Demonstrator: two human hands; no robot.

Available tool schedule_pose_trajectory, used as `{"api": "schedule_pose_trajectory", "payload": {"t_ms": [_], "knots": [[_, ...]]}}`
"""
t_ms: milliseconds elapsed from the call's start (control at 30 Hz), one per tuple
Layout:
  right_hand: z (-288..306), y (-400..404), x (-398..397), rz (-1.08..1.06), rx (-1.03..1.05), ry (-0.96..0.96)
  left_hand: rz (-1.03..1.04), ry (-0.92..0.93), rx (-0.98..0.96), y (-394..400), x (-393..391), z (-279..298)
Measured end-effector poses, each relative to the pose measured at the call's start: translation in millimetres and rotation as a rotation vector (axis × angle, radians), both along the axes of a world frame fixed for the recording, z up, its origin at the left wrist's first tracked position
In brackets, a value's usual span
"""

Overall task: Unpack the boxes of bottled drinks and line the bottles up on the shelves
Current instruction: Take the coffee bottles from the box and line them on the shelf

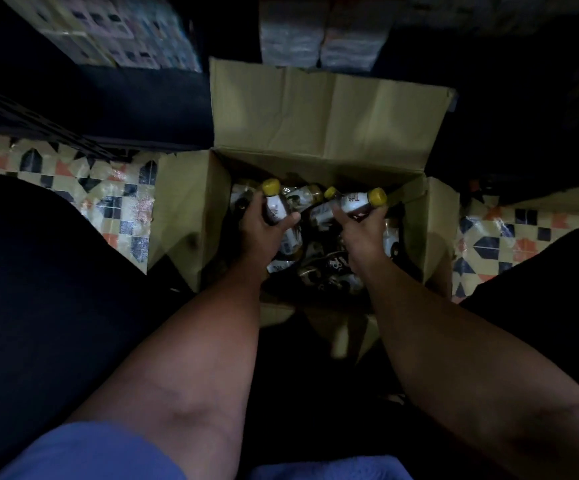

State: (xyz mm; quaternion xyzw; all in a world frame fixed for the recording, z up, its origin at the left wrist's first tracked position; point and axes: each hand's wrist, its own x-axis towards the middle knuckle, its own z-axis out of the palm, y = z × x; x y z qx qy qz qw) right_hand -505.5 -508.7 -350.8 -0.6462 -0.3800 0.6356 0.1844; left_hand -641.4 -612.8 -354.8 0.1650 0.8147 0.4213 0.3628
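Left grip [263, 226] holding upright bottle [274, 206], right grip [362, 230] holding sideways bottle [357, 200]

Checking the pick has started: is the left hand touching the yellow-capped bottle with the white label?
Touching. The head view shows the left hand wrapped round the yellow-capped, white-labelled bottle, thumb across its label, above the open cardboard box.

Both bare forearms reach forward and down — left hand [263, 226] and right hand [362, 226] each with fingers curled, gripping.
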Motion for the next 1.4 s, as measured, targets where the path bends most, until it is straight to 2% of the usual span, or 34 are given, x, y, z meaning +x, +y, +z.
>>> {"api": "schedule_pose_trajectory", "payload": {"t_ms": [100,167,267,433,567,700,833,967,1233,1400], "knots": [[20,-3,6,0.067,-0.017,0.003,-0.237,0.18,-0.066,6,2,25],[49,-8,7,0.127,0.005,0.005,-0.303,0.19,-0.107,7,1,52],[111,-10,6,0.185,0.029,0.046,-0.32,0.137,-0.045,9,-3,113],[245,-9,8,0.291,0.072,0.117,-0.25,0.004,0.007,18,0,246],[365,-6,9,0.38,0.138,0.141,-0.241,0.055,0.063,23,-2,362],[488,-2,7,0.451,0.263,0.181,-0.208,0.098,0.169,23,-4,487],[587,3,5,0.486,0.348,0.23,-0.187,0.095,0.277,28,-3,590],[676,12,-1,0.5,0.486,0.313,-0.201,0.174,0.418,36,-8,681],[801,36,-18,0.478,0.779,0.574,-0.25,0.319,0.83,66,-20,815],[850,71,-39,0.387,0.953,0.664,-0.248,0.379,0.988,102,-33,871]]}}
